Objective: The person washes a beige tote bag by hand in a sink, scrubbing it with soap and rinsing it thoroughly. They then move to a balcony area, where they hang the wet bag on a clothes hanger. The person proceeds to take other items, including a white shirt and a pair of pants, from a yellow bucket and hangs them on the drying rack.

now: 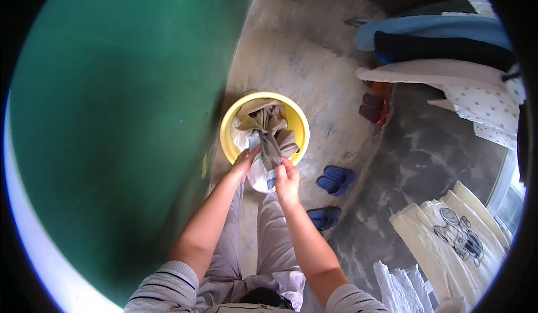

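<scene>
A round yellow tub (305,125) stands on the floor before me, holding a bunched heap of brown-grey clothes (266,116). Over its near rim hangs a garment (271,153) of grey-brown cloth with white and light blue parts. My left hand (245,160) is closed on the left side of this garment, its fingertips partly hidden by the cloth. On the right side, my right hand (287,183) pinches the garment's edge between thumb and fingers. The white part (259,177) droops below the rim between my hands.
A green wall (129,116) rises along the left. Blue slippers (336,180) and dark red slippers (374,109) lie on the concrete floor to the right. Laundry hangs at the right, including a spotted pale cloth (482,105) and a cream cloth with a printed figure (448,240).
</scene>
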`<state>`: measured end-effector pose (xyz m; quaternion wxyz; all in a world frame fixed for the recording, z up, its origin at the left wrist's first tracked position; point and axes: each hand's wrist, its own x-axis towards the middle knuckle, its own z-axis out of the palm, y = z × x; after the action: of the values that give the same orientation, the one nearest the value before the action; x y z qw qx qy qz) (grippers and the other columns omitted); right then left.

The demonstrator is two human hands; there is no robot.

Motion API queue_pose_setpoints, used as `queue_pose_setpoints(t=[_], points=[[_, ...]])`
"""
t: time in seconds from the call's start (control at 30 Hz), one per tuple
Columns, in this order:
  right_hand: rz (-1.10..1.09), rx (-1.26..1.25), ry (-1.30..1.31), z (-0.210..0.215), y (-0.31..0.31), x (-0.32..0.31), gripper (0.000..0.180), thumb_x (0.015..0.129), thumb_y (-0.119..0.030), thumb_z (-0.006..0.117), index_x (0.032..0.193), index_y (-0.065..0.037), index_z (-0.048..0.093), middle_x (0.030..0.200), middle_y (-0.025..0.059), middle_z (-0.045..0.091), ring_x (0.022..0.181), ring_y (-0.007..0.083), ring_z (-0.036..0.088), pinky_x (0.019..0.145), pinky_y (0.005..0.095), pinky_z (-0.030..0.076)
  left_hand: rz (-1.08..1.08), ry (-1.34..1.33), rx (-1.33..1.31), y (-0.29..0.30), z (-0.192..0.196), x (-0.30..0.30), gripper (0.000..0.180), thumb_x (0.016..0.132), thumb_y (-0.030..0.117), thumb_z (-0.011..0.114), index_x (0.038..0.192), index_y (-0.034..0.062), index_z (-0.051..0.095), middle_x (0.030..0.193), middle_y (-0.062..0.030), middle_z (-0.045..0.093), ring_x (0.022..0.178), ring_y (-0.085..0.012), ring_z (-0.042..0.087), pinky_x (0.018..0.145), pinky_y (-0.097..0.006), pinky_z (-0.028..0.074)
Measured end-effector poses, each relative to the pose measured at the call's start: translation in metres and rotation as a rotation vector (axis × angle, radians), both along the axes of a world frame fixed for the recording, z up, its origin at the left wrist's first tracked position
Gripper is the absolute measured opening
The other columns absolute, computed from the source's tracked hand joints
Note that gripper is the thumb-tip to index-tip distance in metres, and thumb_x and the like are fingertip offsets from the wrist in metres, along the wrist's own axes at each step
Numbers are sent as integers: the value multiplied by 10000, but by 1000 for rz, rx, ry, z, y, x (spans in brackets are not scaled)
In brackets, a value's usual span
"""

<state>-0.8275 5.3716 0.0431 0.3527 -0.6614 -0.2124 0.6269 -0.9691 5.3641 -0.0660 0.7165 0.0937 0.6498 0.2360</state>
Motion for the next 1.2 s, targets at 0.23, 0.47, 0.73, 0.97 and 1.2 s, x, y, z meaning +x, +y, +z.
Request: queue_pose_setpoints(t=[0.23,0.47,0.73,0.97,1.2], points=[[125,124,-11,146,25,27,167,854,-69,500,916,11,632,771,-21,603,711,69,528,647,225,432,188,-120,142,21,204,-9,280,941,175,575,1168,14,596,1033,-87,676,910,-170,659,807,-316,539],[307,469,33,326,33,79,398,1007,-336,460,932,12,637,923,40,576,851,128,518,784,277,417,88,-457,227,42,435,-19,289,941,188,573,1174,17,592,965,-51,673,800,-120,651,694,-277,545],[151,541,172,437,-51,92,455,811,31,601,1245,-49,495,1115,25,557,1091,148,523,964,308,408,-690,642,1745,51,676,16,153,828,134,646,953,47,629,876,-59,625,769,-185,599,692,-296,482],[314,776,-125,509,-73,41,808,718,-138,787,1379,9,347,1366,145,429,1275,269,425,1056,392,356,134,-962,921,11,711,55,437,958,299,557,1312,56,476,1209,-79,569,1096,-189,580,953,-335,488],[-269,961,14,531,-55,67,697,828,-273,686,1383,7,371,1359,116,467,1210,214,480,1012,341,389,-18,-1049,538,-8,712,54,351,992,211,399,1236,0,537,1228,-118,593,1126,-240,573,953,-391,476]])
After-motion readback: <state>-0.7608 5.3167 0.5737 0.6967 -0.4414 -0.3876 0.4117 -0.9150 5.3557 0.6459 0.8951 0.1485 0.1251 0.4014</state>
